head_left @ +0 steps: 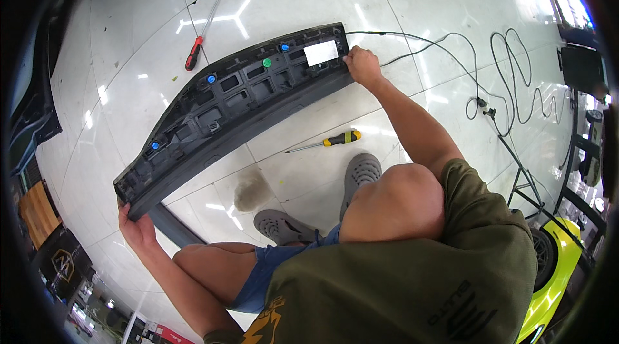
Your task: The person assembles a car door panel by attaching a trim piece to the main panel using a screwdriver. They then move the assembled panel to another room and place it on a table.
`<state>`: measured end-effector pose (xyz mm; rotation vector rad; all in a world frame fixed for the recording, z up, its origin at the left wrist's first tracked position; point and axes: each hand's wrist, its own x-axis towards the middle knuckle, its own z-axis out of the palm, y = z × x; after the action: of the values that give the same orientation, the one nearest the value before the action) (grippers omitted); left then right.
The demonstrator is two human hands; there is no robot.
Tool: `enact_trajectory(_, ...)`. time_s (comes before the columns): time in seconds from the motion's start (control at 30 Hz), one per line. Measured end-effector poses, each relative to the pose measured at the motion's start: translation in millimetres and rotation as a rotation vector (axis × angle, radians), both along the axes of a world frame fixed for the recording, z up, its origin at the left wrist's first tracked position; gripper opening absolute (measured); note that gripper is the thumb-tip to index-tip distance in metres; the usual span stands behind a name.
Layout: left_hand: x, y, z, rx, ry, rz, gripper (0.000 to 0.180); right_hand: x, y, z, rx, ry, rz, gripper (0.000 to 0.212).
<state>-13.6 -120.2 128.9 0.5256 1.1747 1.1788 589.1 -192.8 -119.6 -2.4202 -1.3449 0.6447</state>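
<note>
A long black plastic car trim panel [248, 107] is held between my two hands, its ribbed inner side facing up. Blue clips [211, 78], a green clip [266, 63] and a white label [320, 54] show along it. My left hand [137, 230] is closed on the panel's near left end, fingers partly hidden underneath. At the far right end, beside the label, my right hand [363, 65] grips the edge. Between the panel and my shoes lies a yellow-and-black screwdriver [342, 139] on the floor.
Beyond the panel lies a red-and-black screwdriver [194, 54] with a long shaft. A dark strip [175, 225] rests on the tiled floor near my left knee. Black cable [512, 79] loops across the right side, near a dark metal stand [525, 179] and a yellow-green car [556, 273].
</note>
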Motion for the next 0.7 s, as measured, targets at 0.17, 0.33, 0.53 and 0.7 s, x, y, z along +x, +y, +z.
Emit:
enact_trajectory(0.17,8.1,-2.3,4.7,-0.001,0.022,-0.021,0.051,0.1,-0.3,-6.1,-0.088,-0.074,-0.044,0.028)
enact_trajectory(0.33,11.3,-1.7,5.6,0.019,0.025,-0.028,0.051,-3.1,2.0,-2.0,-0.105,-0.139,-0.004,0.033)
enact_trajectory(0.53,10.2,0.2,5.4,-0.011,0.033,0.031,0.051,16.7,-29.2,8.6,0.047,-0.005,-0.124,0.037)
enact_trajectory(0.7,6.5,-0.1,1.3,-0.017,0.039,0.023,0.052,-19.9,-122.2,11.4,0.051,0.205,0.059,0.041)
